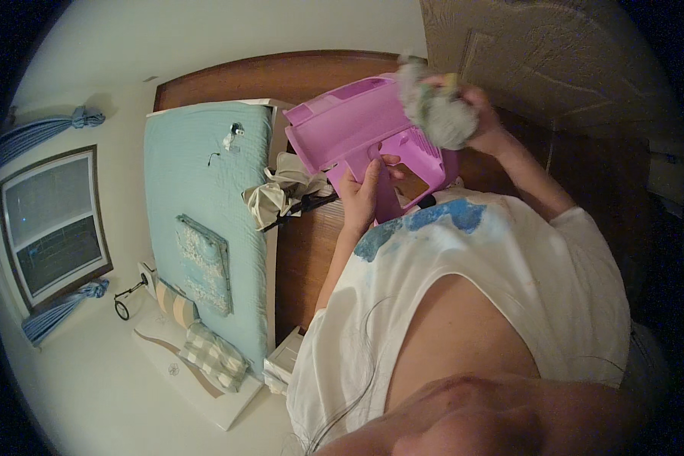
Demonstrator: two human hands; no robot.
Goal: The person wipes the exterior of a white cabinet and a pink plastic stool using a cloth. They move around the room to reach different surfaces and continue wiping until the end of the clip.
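Observation:
My left hand grips a strut of a small pink plastic piece of furniture, perhaps a child's chair or stool, held up tilted in front of my body. It has a broad flat panel, a slot near its far edge, a row of slats and a wide opening below. In my right hand is a bunched grey-white cloth with green and yellow patches, blurred. The cloth lies over or against the right end of the pink piece; exact contact is hard to tell.
A bed with a pale green cover stands to the left, holding a folded patterned cloth, a checked pillow and a charger. A beige folded fabric item is beside it. A door rises at upper right above the wooden floor.

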